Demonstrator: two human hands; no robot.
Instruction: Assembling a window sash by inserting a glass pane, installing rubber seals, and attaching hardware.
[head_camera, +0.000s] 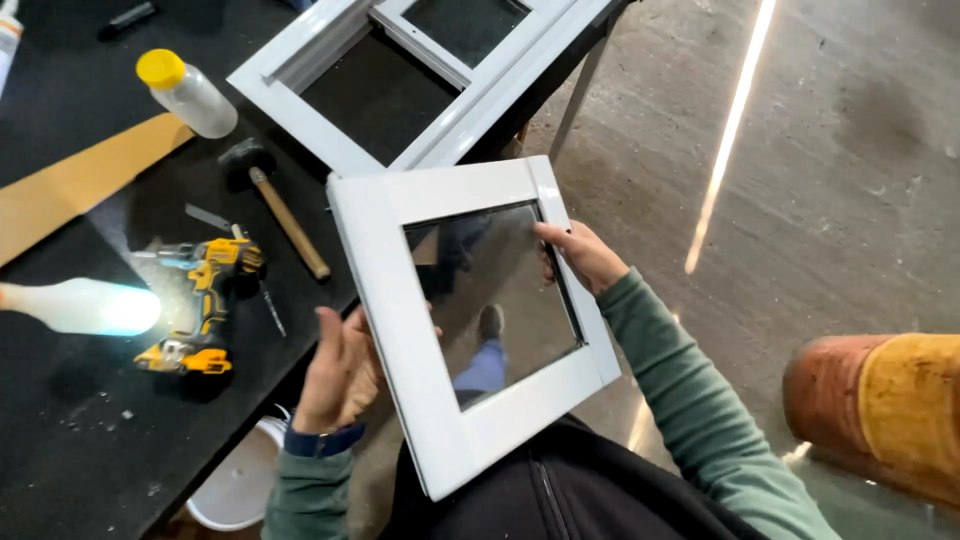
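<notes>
I hold a small white window sash (400, 330) with a glass pane (500, 300) tilted in front of my body, beside the black workbench. My left hand (338, 375) grips its left frame rail from behind, fingers wrapped at the edge. On the right rail my right hand (582, 255) clasps the frame, with the thumb over the inner edge of the glass. The pane mirrors legs and a shoe.
On the black workbench (80, 440) lie a yellow cordless drill (205, 305), a rubber mallet (270, 200), a clear bottle with a yellow cap (188, 93), a brown strip (80, 180) and a larger white window frame (420, 90). A white bucket (240, 490) sits below. Concrete floor lies to the right, with an orange cylinder (880, 410).
</notes>
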